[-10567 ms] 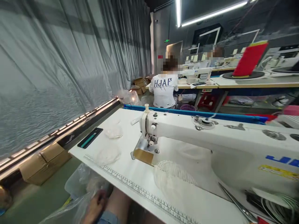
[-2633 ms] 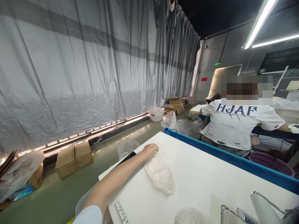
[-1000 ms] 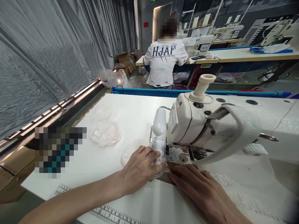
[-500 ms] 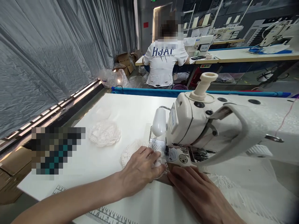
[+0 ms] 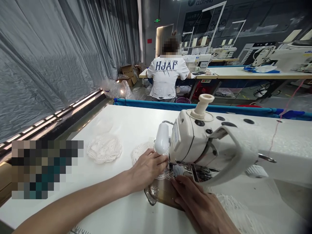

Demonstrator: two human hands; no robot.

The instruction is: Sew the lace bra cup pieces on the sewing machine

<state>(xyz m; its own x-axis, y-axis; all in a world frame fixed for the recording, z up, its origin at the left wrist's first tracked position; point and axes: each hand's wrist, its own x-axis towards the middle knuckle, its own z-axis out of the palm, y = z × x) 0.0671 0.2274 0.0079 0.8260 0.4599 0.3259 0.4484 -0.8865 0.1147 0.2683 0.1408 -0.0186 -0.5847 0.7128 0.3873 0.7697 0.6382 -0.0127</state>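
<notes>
A round piece of white lace (image 5: 140,151) lies under the front of a white sewing machine (image 5: 186,133). My left hand (image 5: 149,167) presses onto the lace beside the needle area, its fingers bunched and closed on the fabric. At the lace's near edge, the fingertips of my right hand (image 5: 195,200) close on the trim in front of the presser foot. The presser foot and needle are mostly hidden by the machine head and my fingers. Below my hands a brownish plate (image 5: 167,193) shows on the bed, with a shiny, clear-looking edge.
Another round lace piece (image 5: 104,148) lies on the white table (image 5: 122,208) to the left. White fringed fabric (image 5: 231,204) is at the right under the machine arm. A white lamp-like cylinder (image 5: 162,138) stands beside the machine head. Ahead, a person (image 5: 168,74) sits at another table.
My left hand has moved slightly closer to the needle area, and the lace has shifted with it. More of the brownish plate shows. The camera view has tilted up a little.
</notes>
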